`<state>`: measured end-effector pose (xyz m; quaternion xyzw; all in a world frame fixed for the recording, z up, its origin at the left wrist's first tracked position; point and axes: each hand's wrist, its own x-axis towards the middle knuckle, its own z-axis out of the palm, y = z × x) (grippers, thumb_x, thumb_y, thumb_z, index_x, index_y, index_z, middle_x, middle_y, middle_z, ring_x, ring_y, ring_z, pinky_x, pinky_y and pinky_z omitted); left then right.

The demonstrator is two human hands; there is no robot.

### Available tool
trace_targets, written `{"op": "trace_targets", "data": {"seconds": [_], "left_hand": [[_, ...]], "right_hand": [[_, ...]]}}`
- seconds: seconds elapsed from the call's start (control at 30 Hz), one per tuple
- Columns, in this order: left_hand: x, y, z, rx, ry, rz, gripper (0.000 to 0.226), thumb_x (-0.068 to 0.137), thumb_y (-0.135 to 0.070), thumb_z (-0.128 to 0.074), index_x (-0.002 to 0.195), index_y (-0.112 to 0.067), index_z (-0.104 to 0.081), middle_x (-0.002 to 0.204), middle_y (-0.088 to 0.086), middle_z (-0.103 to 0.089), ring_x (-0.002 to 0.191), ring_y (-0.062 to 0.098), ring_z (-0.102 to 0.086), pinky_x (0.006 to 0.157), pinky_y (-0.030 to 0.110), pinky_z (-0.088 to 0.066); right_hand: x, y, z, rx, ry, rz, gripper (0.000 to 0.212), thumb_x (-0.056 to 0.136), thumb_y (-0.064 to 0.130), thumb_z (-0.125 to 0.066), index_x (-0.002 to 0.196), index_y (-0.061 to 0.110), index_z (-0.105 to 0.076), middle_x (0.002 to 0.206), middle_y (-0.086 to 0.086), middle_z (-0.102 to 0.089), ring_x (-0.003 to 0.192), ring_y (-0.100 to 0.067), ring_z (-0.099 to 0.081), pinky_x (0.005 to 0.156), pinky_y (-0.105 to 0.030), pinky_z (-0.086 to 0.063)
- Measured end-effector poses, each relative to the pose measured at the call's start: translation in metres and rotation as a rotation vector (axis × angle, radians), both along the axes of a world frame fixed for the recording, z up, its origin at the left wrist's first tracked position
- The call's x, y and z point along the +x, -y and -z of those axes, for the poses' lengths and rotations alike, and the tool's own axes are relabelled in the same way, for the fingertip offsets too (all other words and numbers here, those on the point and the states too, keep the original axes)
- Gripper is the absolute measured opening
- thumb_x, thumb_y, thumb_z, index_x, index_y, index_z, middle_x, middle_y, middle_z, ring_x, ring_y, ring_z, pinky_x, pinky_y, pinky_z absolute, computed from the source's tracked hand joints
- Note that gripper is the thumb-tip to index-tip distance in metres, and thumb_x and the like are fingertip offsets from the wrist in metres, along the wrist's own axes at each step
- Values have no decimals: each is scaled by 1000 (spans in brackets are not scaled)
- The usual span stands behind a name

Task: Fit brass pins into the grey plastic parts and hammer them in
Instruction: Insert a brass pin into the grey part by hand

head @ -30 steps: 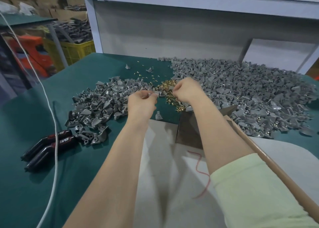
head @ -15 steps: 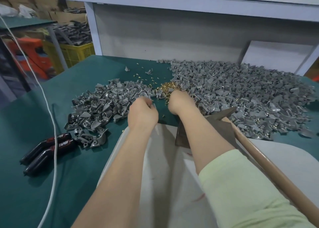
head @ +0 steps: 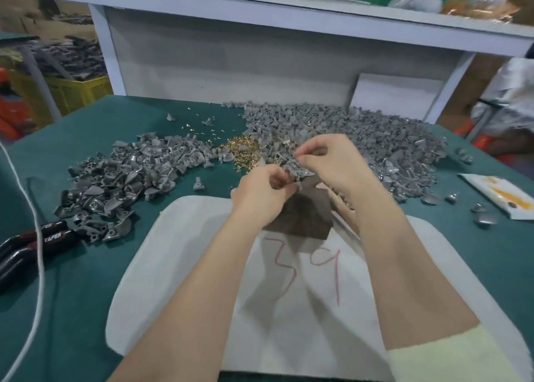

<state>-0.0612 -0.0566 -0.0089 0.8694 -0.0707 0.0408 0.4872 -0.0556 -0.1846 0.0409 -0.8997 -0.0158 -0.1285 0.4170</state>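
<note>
Grey plastic part (head: 293,173) pinched between left hand (head: 264,192) and right hand (head: 332,162) above dark block (head: 300,217), brass pins (head: 242,151) heaped between two grey piles, pliers (head: 31,244) and white cord (head: 34,237) at left.

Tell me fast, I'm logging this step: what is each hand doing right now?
Left hand: fingers pinched shut on a grey plastic part.
Right hand: fingertips pinched together above that part; whether they hold a pin cannot be told.
</note>
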Motion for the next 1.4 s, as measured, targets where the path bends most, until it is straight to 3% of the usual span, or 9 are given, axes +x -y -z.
{"op": "trace_targets", "data": {"seconds": [0.1,0.27,0.4,0.63,0.83,1.03,1.23,1.4], "left_hand": [[-11,6,2,283,90,-118,13,84,-46,-66,82,-34,-63,99,-11,-67,108,20,-55,85,32,-26],[-15,3,3,431,211,-159,30,78,-52,-66,65,-29,-53,99,-4,-59,108,24,-50,80,36,-22],[-17,-3,-1,392,158,-114,43,67,-69,-65,63,-27,-56,94,-7,-59,103,22,-49,81,36,-25],[-18,-6,-5,376,119,-35,3,86,-33,-64,85,-32,-61,105,-8,-66,113,20,-55,97,37,-35],[-20,-6,-5,328,94,21,8,90,-22,-59,86,-29,-59,102,-5,-67,108,22,-58,99,42,-41],[-19,-6,-5,279,90,44,8,88,-18,-60,87,-26,-59,101,-2,-67,107,23,-58,98,42,-43],[-20,-3,-5,220,73,23,10,87,-21,-63,83,-28,-58,93,-5,-65,102,21,-60,98,41,-43],[-20,0,-4,299,103,-11,11,89,-21,-58,85,-29,-53,88,-7,-59,102,23,-56,94,37,-39]], "right_hand": [[-19,9,20,26,-4,10,22,84,5,-65,74,24,-64,88,-5,-69,83,-16,-62,81,-28,-49],[-26,11,43,91,63,23,23,85,3,-60,79,26,-62,75,9,-62,77,-11,-58,79,-30,-47],[-21,8,48,99,101,41,29,84,4,-58,74,31,-57,75,10,-59,79,-13,-58,81,-31,-48],[-24,6,51,-40,181,-18,23,83,0,-58,85,23,-58,70,16,-54,65,-3,-51,77,-28,-48],[-31,5,48,-197,203,-99,21,83,-1,-55,95,13,-64,78,8,-57,77,-14,-57,80,-33,-49],[-34,5,44,-308,245,-156,26,82,-2,-54,101,12,-63,78,8,-57,75,-15,-52,78,-38,-48],[-33,0,45,-316,244,-126,28,79,-1,-54,103,13,-61,76,8,-57,75,-13,-49,78,-38,-47],[-32,-4,46,-337,225,-107,30,82,2,-52,108,14,-58,84,2,-62,83,-21,-55,80,-39,-48]]}}
